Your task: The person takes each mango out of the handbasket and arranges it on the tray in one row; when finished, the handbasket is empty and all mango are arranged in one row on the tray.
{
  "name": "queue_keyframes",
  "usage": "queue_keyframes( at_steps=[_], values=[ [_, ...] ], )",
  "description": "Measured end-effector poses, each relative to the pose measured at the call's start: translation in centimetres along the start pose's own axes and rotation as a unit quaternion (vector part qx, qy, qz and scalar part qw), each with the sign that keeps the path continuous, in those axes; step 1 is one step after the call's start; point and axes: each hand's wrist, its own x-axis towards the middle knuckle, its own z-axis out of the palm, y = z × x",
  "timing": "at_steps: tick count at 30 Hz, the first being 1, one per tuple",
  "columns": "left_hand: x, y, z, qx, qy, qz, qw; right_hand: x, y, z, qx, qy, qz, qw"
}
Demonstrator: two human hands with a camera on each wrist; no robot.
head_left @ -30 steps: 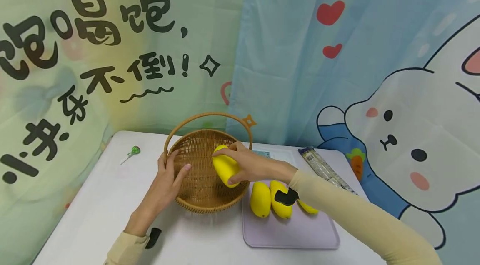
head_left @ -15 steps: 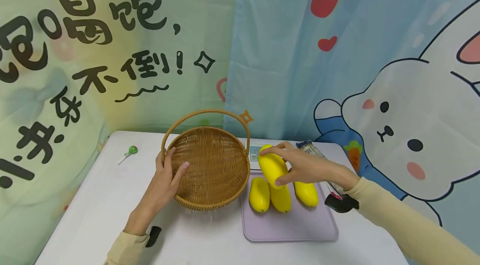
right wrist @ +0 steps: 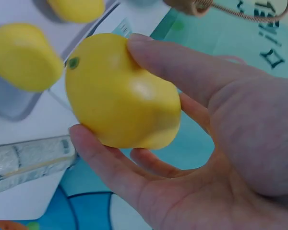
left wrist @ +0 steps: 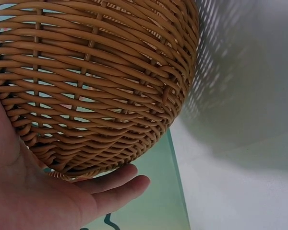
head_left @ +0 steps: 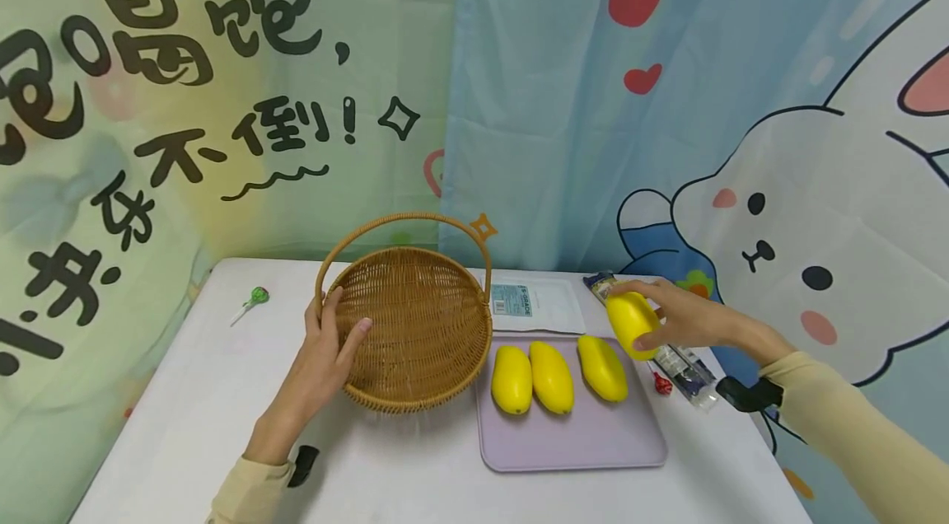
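Observation:
A brown wicker basket [head_left: 418, 326] with an arched handle stands tilted toward me, with no fruit in it. At its left rim my left hand [head_left: 320, 355] holds on, thumb inside and fingers along the outer weave; the left wrist view shows two fingers under the wickerwork [left wrist: 96, 76]. My right hand [head_left: 689, 316] grips a yellow mango [head_left: 630, 326] between thumb and fingers, raised beside the tray's right back corner. Its green stem spot shows in the right wrist view on the held mango [right wrist: 122, 96]. Three more mangoes [head_left: 552, 378] lie on the lilac tray [head_left: 578, 442].
Behind the tray lies a white packet [head_left: 549, 301] with a blue label. A long dark-and-clear wrapped package [head_left: 689, 376] and a red lollipop [head_left: 662, 384] are to the tray's right. A green lollipop [head_left: 258, 296] lies at the table's back left. A printed curtain [head_left: 534, 95] hangs behind.
My right hand has carried the mango out from over the basket, rightward across the tray to its far right side. The left hand keeps its place on the basket; the view has shifted slightly.

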Motion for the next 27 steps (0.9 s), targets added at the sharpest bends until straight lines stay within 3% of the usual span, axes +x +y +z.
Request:
queue_keyframes(
  at_steps=[8, 16, 21, 27],
  values=[
    [0.0, 0.0, 0.0, 0.0, 0.003, 0.004, 1.0, 0.1, 2.6, 0.5, 0.017, -0.036, 0.052, 0.998],
    [0.1, -0.1, 0.1, 0.003, 0.007, 0.006, 1.0, 0.8, 5.6, 3.1, 0.007, -0.066, 0.094, 0.993],
    [0.1, -0.1, 0.1, 0.005, 0.006, 0.007, 0.9999, 0.9, 6.5, 4.8, 0.001, -0.071, 0.102, 0.992],
    [0.0, 0.0, 0.0, 0.006, 0.005, 0.002, 1.0, 1.1, 7.4, 5.5, 0.008, -0.072, 0.108, 0.992]
  ],
)
